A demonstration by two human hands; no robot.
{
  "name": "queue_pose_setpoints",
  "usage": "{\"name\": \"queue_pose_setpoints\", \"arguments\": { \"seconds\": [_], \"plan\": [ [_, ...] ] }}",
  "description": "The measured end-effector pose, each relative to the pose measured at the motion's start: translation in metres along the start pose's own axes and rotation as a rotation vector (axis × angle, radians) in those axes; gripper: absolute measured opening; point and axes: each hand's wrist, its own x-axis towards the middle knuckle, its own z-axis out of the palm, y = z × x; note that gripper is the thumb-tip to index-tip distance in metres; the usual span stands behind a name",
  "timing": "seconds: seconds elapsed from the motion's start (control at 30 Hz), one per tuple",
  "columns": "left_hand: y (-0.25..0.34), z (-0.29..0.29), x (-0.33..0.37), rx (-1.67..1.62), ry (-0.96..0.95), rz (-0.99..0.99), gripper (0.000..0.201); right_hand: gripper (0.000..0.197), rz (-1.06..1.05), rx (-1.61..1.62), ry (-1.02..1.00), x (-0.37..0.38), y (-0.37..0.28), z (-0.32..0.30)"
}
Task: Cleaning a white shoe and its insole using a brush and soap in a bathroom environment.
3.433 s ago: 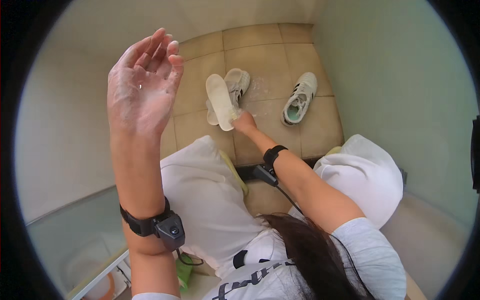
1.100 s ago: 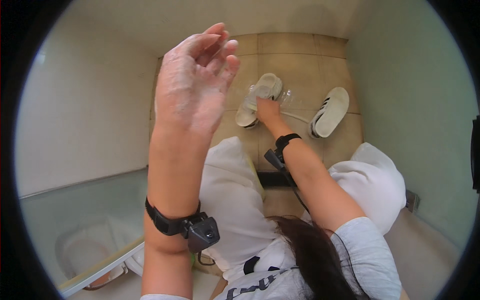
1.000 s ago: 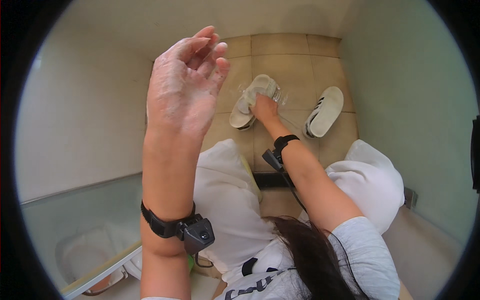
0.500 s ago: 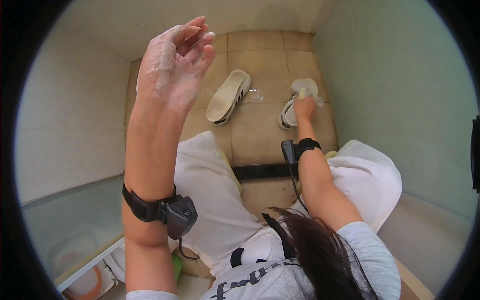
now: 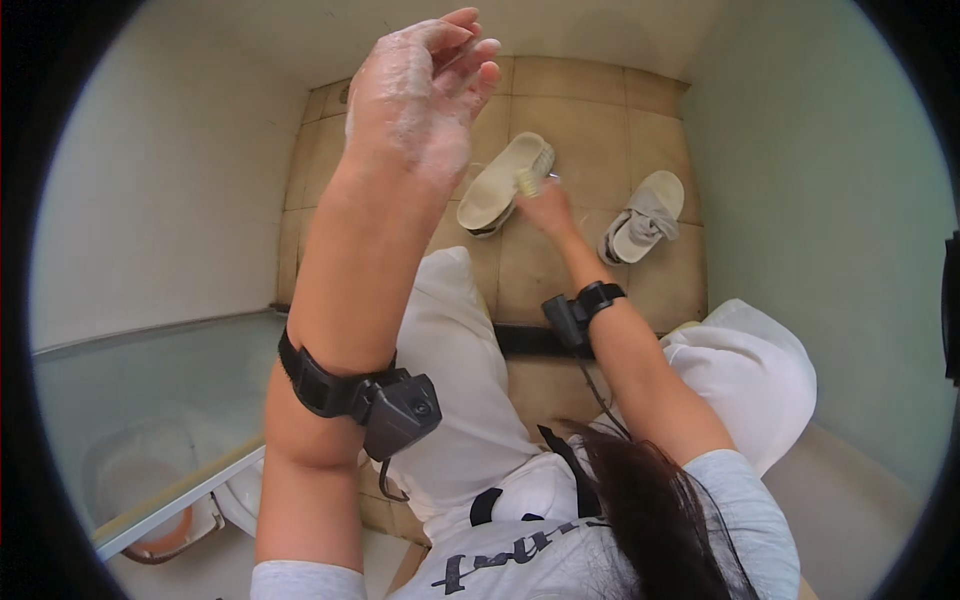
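Note:
My left hand (image 5: 418, 100) is raised at the top, smeared with white suds, its fingers loosely bent and apart, nothing in them. Low over the floor, my right hand (image 5: 548, 208) grips a small brush (image 5: 528, 182) with pale yellowish bristles. It is at the left white shoe (image 5: 490, 195), whose flat cream surface faces up and whose side has dark stripes. To the right lies a second white shoe (image 5: 632, 240) with a crumpled greyish cloth-like piece (image 5: 652, 218) across it; whether that is part of the shoe I cannot tell. My right fingers are partly blurred.
Both shoes lie on beige floor tiles (image 5: 580, 120). A dark strip (image 5: 535, 341) crosses the floor near my knees. A greenish wall (image 5: 810, 200) rises on the right, and a pale wall (image 5: 180, 200) on the left. At lower left is a glass panel (image 5: 170, 370) with a metal-edged rail (image 5: 180, 505).
My right hand has moved left from the right shoe to the left one, uncovering the right shoe. The view has shifted, and my left hand now appears farther right and higher.

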Motion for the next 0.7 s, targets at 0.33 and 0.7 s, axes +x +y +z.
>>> {"name": "queue_pose_setpoints", "arguments": {
  "seconds": [0.33, 0.7],
  "plan": [
    [0.005, -0.005, -0.011, -0.058, 0.065, 0.012, 0.021, 0.031, -0.462, -0.539, -0.115, -0.015, 0.007, 0.108],
    [-0.014, -0.013, -0.003, 0.061, 0.031, 0.082, 0.019, 0.030, -0.152, 0.041, 0.329, 0.037, -0.032, 0.004]
  ]
}}
